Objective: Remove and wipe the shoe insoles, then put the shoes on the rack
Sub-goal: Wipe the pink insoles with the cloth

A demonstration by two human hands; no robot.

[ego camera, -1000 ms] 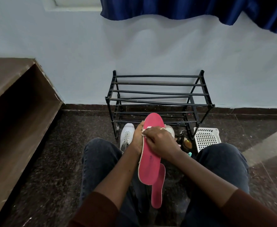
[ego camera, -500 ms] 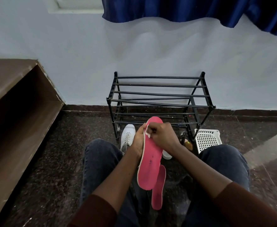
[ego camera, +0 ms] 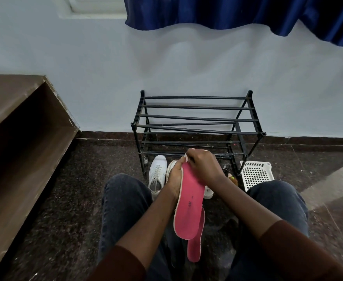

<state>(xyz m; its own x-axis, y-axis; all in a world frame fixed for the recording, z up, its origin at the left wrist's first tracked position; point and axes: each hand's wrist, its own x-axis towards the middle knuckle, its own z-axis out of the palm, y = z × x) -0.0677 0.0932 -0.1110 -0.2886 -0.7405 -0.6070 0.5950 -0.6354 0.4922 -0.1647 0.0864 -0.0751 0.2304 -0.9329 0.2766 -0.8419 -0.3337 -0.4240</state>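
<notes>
While left hand (ego camera: pixel 174 175) grips the pink insole (ego camera: pixel 190 207) over the lap, right hand (ego camera: pixel 204 169) pinches a white wipe (ego camera: pixel 187 157) at its toe; suggest firm full-length strokes, steady support; white shoe (ego camera: pixel 157 173) waits by rack (ego camera: pixel 197 126).

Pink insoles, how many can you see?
2. One pink insole is held up in both hands, the left hand behind it. The second insole lies below, partly hidden by the first.
</notes>
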